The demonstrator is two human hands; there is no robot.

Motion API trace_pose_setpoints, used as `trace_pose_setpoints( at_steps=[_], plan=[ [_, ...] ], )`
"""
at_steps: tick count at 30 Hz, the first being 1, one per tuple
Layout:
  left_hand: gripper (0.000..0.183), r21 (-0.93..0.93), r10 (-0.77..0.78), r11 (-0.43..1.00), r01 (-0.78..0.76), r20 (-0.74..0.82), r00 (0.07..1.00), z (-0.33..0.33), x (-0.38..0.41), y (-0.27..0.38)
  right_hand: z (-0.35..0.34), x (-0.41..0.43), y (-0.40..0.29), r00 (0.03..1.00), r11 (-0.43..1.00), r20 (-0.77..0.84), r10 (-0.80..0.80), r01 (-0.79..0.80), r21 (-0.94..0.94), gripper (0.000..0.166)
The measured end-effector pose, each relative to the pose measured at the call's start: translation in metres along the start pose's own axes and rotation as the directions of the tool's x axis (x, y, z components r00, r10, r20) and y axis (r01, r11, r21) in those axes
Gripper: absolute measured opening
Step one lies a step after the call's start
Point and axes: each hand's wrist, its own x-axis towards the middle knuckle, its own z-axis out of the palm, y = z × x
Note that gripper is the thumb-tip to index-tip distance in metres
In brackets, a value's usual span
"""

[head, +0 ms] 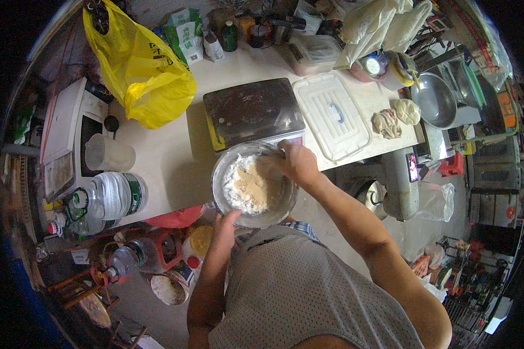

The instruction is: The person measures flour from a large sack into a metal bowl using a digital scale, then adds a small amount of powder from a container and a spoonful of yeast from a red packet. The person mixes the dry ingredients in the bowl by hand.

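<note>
A round metal bowl [284, 205] is between my hands at the table's front edge. White powder [233, 192] lies in it, with a tan powder [254, 185] heaped over part of the white. My right hand [300, 162] grips the far right rim. At the near left side, my left hand [226, 227] holds the bowl with the thumb at the rim; its other fingers are hidden. Just beyond the bowl stands a kitchen scale with a dark, dusty plate [253, 109]. The bowl covers part of the scale's front.
On the white table [161, 152] are a yellow plastic bag [144, 78], a plastic jug [110, 152], a large water bottle [113, 196], a plastic lid [334, 115] and crumpled cloths [387, 123]. A metal wok [433, 100] is farther right. An open bucket [170, 288] stands below left.
</note>
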Motion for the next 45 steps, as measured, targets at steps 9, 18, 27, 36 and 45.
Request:
trace_pose_setpoints(
  at_steps=[9, 18, 27, 36, 45],
  plan=[
    [0.043, 0.028, 0.031, 0.999, -0.031, 0.014, 0.999, -0.009, 0.008, -0.013, -0.007, -0.002, -0.009, 0.99, 0.995, 0.11, 0.084, -0.078, -0.054, 0.058],
    [0.048, 0.022, 0.088, 0.996, -0.088, -0.025, 0.996, 0.006, 0.006, -0.009, 0.006, -0.016, 0.006, 0.995, 0.996, 0.086, 0.046, -0.039, -0.074, 0.093],
    [0.051, 0.128, 0.038, 0.991, -0.036, -0.006, 0.999, -0.002, 0.025, -0.025, -0.008, -0.033, -0.033, 0.936, 0.926, -0.095, -0.339, 0.314, -0.212, 0.091],
    [0.048, 0.194, 0.02, 0.981, -0.025, 0.028, 0.999, 0.016, 0.016, -0.014, 0.008, -0.02, -0.053, 0.903, 0.861, -0.017, -0.43, 0.404, -0.309, 0.104],
    [0.041, 0.206, 0.017, 0.978, -0.028, 0.056, 0.998, 0.007, 0.024, -0.022, 0.008, -0.004, -0.064, 0.905, 0.871, 0.04, -0.424, 0.419, -0.258, 0.111]
  ],
)
